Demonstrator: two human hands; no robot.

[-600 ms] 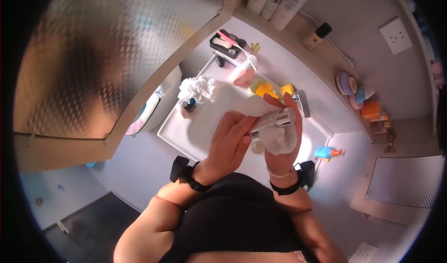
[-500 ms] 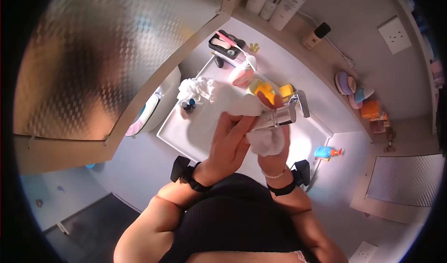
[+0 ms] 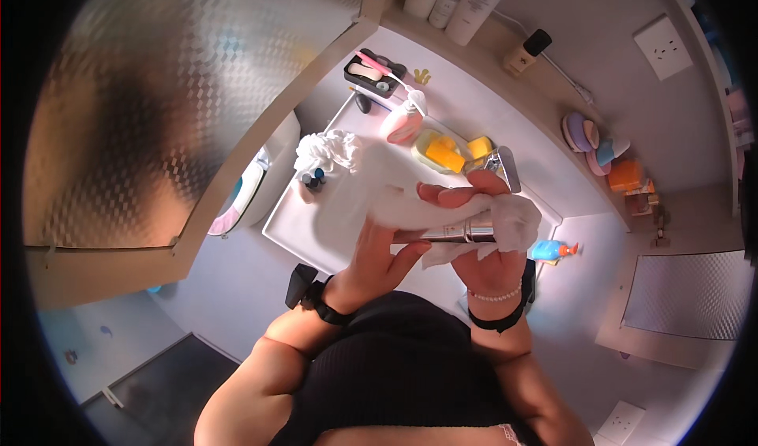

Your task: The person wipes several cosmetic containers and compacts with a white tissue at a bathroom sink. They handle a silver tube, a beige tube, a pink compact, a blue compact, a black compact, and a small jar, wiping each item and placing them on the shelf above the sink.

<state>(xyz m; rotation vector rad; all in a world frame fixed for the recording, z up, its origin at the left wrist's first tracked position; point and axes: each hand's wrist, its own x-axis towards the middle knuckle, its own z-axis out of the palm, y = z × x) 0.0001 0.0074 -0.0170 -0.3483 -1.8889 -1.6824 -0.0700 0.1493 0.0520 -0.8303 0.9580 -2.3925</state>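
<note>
Over the white washbasin [image 3: 276, 229], a shiny silver cylindrical bottle [image 3: 452, 234] lies roughly level between my hands. My left hand [image 3: 377, 258] is closed around its left end, thumb below it. A white tissue or thin cloth [image 3: 517, 219] is draped over the bottle and bunched at its right end. My right hand [image 3: 488, 271] presses this white cloth against the bottle, with its fingers over the top and the palm underneath. Part of the bottle is hidden by the cloth and fingers. Just beyond the right fingers stands the chrome faucet [image 3: 508, 170].
On the basin's far side are yellow sponge-like pieces [image 3: 444, 155] in a dish, a pinkish pump bottle [image 3: 404, 121] and a black tray [image 3: 371, 73]. A crumpled white heap [image 3: 328, 152] and small dark-capped bottles [image 3: 313, 181] sit left. A blue bottle [image 3: 546, 250] stands right.
Both hands have turned the bottle to a more level position. The right hand has shifted right and opened out the cloth, which now covers the bottle's right end.
</note>
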